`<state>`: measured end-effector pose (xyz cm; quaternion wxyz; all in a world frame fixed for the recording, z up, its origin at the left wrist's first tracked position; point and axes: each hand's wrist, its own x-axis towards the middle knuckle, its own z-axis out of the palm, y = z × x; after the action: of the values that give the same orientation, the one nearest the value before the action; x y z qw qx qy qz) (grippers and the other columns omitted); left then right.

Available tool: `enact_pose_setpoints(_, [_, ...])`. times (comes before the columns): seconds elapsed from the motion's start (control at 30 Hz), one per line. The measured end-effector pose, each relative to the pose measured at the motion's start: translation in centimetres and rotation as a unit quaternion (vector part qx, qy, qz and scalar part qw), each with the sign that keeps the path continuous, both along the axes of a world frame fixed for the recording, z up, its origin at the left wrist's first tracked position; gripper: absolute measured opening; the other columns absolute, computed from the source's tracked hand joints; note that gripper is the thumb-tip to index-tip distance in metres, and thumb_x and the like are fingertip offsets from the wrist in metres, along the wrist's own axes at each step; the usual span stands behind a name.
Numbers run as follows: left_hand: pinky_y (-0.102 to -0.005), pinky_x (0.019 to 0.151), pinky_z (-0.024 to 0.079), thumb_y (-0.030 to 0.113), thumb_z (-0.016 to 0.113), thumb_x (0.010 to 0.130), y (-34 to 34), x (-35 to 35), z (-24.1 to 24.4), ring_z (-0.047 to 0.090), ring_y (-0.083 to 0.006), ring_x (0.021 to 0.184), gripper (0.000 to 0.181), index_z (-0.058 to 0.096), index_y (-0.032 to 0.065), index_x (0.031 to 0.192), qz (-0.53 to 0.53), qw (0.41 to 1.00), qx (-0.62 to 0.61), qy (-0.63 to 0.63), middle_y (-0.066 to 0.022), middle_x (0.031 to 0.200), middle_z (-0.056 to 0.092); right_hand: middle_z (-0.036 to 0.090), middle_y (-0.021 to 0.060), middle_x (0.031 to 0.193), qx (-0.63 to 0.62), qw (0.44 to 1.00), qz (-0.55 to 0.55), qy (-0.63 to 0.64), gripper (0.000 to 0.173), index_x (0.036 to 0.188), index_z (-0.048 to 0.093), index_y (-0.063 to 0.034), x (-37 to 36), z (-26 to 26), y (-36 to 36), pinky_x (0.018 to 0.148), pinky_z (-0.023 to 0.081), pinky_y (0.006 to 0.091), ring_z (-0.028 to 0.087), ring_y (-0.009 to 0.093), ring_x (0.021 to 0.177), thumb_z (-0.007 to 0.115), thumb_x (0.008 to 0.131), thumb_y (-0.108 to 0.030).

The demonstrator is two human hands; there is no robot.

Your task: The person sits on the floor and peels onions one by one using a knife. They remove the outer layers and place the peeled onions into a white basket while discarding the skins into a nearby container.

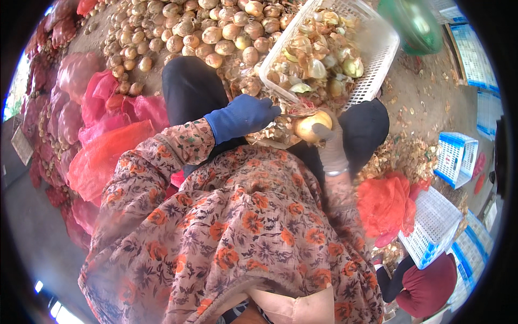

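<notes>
My left hand (243, 118), in a blue knitted glove, is closed on a small knife, its handle mostly hidden. The thin knife blade (292, 116) lies against the upper side of a yellow onion (311, 127). My right hand (334, 146), in a pale, dirty glove, holds that onion from the right, with its thumb across the front. Just beyond the hands stands a white plastic crate (370, 87), tilted in view, with onions and loose onion skins in it. Both hands are between my dark-trousered knees.
A large heap of onions (212, 35) covers the ground ahead. Red mesh bags (109, 150) lie at left beside filled sacks (73, 117); another mesh bag (386, 204) is at right. Blue-and-white crates (455, 158) stand at right, near a person in dark red (431, 283). A blurred green object (417, 28) is top right.
</notes>
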<state>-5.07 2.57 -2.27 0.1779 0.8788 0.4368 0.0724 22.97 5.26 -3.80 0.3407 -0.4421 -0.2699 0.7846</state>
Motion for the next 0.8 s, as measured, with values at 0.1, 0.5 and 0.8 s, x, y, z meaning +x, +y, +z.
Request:
enact_pose_setpoints(0.1, [-0.0410,0.048,0.052,0.019,0.061,0.091,-0.3,0.0,-0.1,0.064,-0.0285,0.061,0.016,0.055,0.0095,0.102,0.009,1.000,-0.006,0.016,-0.0086,0.084,0.054,0.067,0.0098,0.103,0.020,0.999,0.000,-0.030,0.057,0.126,0.060,-0.0023,-0.2,-0.9,-0.2,0.057,0.058,0.0296,0.070,0.020,0.081,0.081,0.076,-0.019])
enact_pose_setpoints(0.5, [-0.0452,0.061,0.052,0.022,0.063,0.096,0.5,-0.1,-2.0,0.065,-0.0359,0.071,0.017,0.060,0.0092,0.106,0.013,0.982,-0.144,-0.122,-0.0105,0.084,0.063,0.067,0.0131,0.107,-0.056,0.994,0.045,0.079,0.067,0.128,0.056,-0.0007,0.5,0.7,-0.3,0.053,0.055,0.0247,0.070,0.019,0.081,0.081,0.075,-0.032])
enact_pose_setpoints(0.8, [-0.0387,0.066,0.051,0.026,0.061,0.101,0.9,-1.6,-2.8,0.062,-0.0213,0.068,0.025,0.070,0.0035,0.108,-0.007,0.895,-0.367,-0.253,-0.0110,0.079,0.067,0.065,0.0075,0.115,-0.043,0.995,-0.013,0.093,0.066,0.130,0.057,-0.0042,0.3,-0.7,-1.0,0.089,0.057,0.0357,0.065,0.023,0.104,0.082,0.072,-0.026])
